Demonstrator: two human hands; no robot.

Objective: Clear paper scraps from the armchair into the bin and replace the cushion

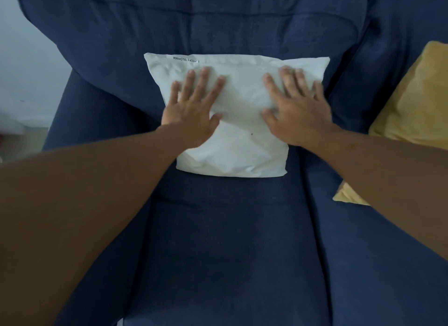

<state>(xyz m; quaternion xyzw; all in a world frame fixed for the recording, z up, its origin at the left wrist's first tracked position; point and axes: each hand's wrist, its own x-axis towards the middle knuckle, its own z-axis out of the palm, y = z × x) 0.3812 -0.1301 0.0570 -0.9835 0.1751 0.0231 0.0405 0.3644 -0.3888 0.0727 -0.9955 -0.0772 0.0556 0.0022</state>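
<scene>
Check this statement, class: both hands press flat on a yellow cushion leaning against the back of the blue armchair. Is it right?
One error: the cushion under the left hand and right hand is white, as the head view shows. It leans against the back of the blue armchair.

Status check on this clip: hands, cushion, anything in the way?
Left hand and right hand flat, pressing white cushion. Cushion leaning on blue armchair backrest. No scraps visible on seat. Nothing in the way.
</scene>
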